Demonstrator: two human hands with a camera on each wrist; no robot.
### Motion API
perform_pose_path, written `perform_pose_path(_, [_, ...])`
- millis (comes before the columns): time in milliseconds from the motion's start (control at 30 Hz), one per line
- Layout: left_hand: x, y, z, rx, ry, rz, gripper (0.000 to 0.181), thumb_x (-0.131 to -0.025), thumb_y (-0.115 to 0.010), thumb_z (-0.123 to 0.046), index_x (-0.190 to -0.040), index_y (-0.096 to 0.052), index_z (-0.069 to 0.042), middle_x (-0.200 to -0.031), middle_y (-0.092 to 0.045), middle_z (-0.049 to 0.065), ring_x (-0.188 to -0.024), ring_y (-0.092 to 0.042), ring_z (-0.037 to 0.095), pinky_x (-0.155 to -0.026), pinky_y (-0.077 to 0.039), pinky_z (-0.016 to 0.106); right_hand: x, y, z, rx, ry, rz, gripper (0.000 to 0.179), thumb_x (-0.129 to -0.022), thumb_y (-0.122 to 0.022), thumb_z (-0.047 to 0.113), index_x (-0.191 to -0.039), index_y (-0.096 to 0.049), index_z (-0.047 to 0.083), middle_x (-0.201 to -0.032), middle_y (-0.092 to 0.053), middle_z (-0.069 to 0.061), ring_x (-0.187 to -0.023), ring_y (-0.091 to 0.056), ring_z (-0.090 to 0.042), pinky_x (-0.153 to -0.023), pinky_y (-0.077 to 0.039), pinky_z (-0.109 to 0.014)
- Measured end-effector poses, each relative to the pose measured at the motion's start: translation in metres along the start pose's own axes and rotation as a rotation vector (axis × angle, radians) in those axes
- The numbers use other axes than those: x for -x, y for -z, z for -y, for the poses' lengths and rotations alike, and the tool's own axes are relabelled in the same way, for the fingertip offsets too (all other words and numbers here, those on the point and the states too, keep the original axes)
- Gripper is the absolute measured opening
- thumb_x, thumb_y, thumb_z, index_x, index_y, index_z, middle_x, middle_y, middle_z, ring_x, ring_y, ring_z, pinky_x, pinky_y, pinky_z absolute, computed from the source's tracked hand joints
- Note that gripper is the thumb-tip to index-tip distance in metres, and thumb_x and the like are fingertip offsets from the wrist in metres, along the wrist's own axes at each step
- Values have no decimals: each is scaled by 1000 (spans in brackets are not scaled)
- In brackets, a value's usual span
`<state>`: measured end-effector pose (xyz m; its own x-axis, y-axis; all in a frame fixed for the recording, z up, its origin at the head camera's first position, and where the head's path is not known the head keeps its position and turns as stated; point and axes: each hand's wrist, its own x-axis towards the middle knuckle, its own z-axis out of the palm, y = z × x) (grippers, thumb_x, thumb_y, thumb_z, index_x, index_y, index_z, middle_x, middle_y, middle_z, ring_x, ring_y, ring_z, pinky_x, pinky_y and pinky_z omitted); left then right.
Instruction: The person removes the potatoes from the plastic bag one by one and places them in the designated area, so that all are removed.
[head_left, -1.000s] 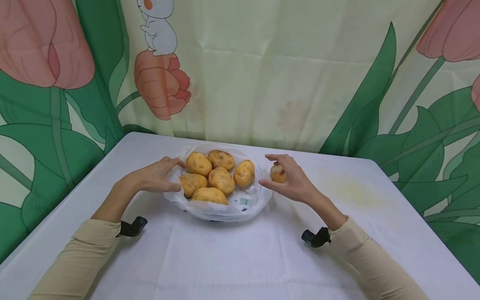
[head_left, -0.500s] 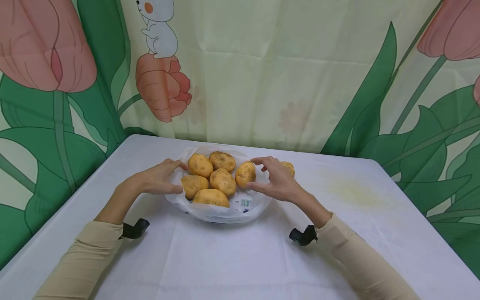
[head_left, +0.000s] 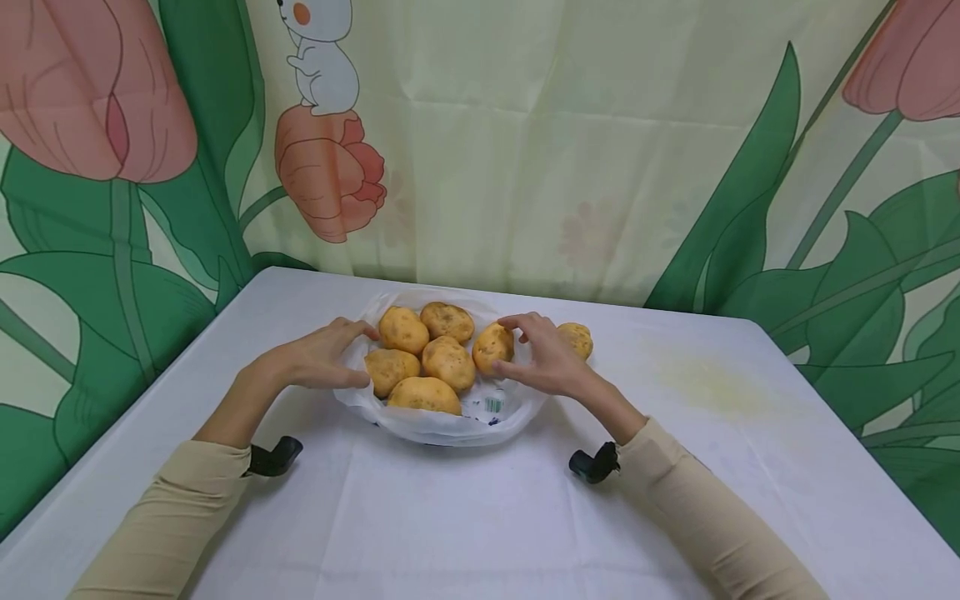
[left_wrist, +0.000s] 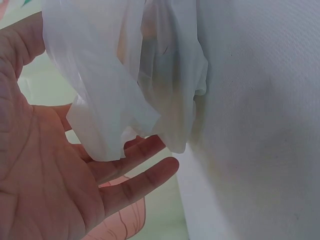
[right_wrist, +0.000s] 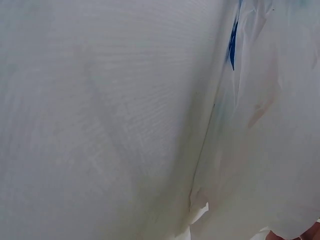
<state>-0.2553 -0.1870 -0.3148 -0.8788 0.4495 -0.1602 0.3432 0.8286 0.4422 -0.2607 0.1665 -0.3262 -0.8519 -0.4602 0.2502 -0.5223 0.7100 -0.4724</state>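
Several tan potatoes (head_left: 448,364) sit in a white plastic bag (head_left: 435,429) whose rim stands spread wide. At its right side, my right hand (head_left: 546,354) grips one potato (head_left: 491,346), index finger at the far edge and thumb at the near edge. Bag plastic hides nearly all of that hand in the right wrist view. My left hand (head_left: 322,354) is at the bag's left rim, its thumb and fingers apart. In the left wrist view, the bag's edge (left_wrist: 110,90) hangs between the palm side and the extended fingers (left_wrist: 145,185).
Another potato (head_left: 576,340) lies on the tablecloth (head_left: 450,517) right of the bag, partly behind my right hand. Behind the table's far edge hangs a curtain (head_left: 480,167) printed with tulips. A black wrist camera (head_left: 596,462) sticks out below my right wrist.
My right hand has moved left, from in front of the loose potato to the rightmost potato in the bag. My left hand keeps its place at the rim.
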Motion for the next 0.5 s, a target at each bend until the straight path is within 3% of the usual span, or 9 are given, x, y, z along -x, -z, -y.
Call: perform_pose_path(500, [0,-1,0,5,8,8,68,-84,-69,-34,-143,-46,-8,-144,-40,28,-127,-46,41,-107,-38,67,-8,-2,-3,54,-72,42,73,-84,-84,34,-143,-53,4,-136,-54,-17,-112,-54,-33,-91,-46,-46])
